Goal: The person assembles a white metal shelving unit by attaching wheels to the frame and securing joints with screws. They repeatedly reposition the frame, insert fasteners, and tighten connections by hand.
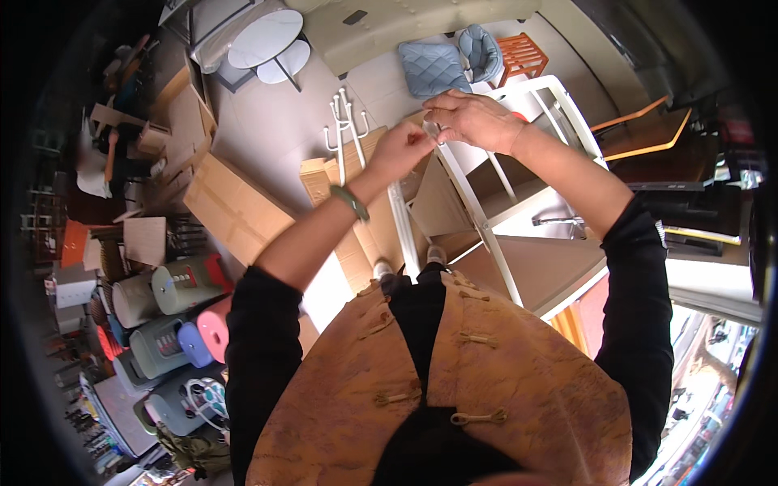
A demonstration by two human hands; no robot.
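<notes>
My left hand (403, 151) is closed, thumb and fingertips pinched together at a small, clear, see-through piece (432, 130). From the other side my right hand (472, 123) meets it, its fingers bent around the same piece. What the piece is cannot be made out. It sits at the upper end of a slim white pole (470, 201), which slants down towards my body. To its left stands another white pole (403, 223). A white coat rack with curved hooks (344, 121) lies beyond my left hand.
Cardboard boxes (235, 206) lie left of my legs. On the right stands furniture with brown panels (535, 263) and a white frame. Farther off are a round white table (266, 39), a grey-blue cushion (433, 69) and a small slatted wooden stool (523, 57). Colourful bins (188, 285) crowd the left.
</notes>
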